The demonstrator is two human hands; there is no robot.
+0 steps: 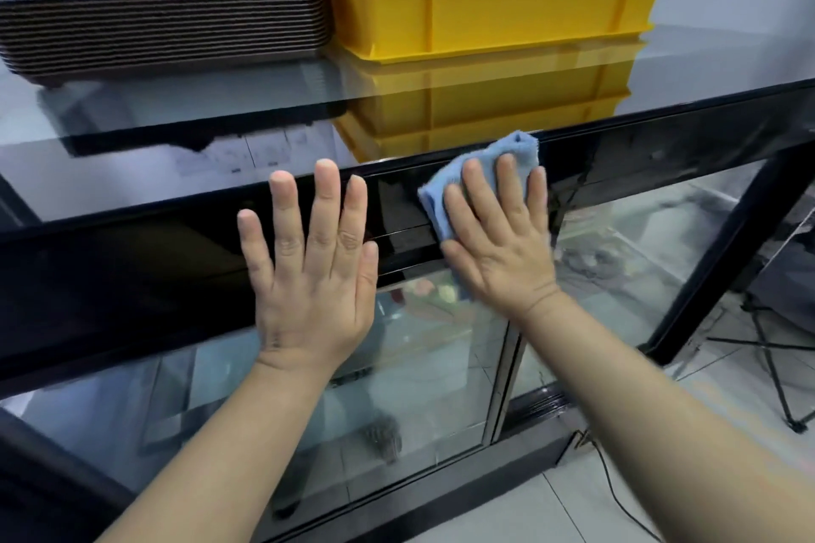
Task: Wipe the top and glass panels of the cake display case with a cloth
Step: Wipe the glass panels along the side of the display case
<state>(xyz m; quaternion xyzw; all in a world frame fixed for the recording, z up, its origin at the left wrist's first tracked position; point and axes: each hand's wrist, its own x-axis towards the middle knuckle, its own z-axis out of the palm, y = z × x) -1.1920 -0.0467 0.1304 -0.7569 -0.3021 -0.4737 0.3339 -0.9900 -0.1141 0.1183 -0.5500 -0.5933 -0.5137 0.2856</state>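
two hands are laid flat on the display case (132,278) front band: the left hand (311,278) spread wide and bare, a blue cloth (480,172) pressed under the right hand (498,242)

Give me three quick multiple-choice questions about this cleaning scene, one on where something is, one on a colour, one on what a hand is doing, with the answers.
1. Where do the yellow crates stand?
A. On the display case's glass top
B. On the floor
C. Inside the case

2. What colour is the cloth?
A. White
B. Light blue
C. Red

3. What is the left hand doing?
A. Gripping the cloth
B. Lifting a tray
C. Lying flat and open against the case's black front band, holding nothing

Answers:
1. A, they sit on the glass top, which mirrors them, beside the stack of brown trays.
2. B, the light blue fabric shows under and above the right hand.
3. C, its fingers are spread with nothing beneath them; only the right hand presses the cloth.
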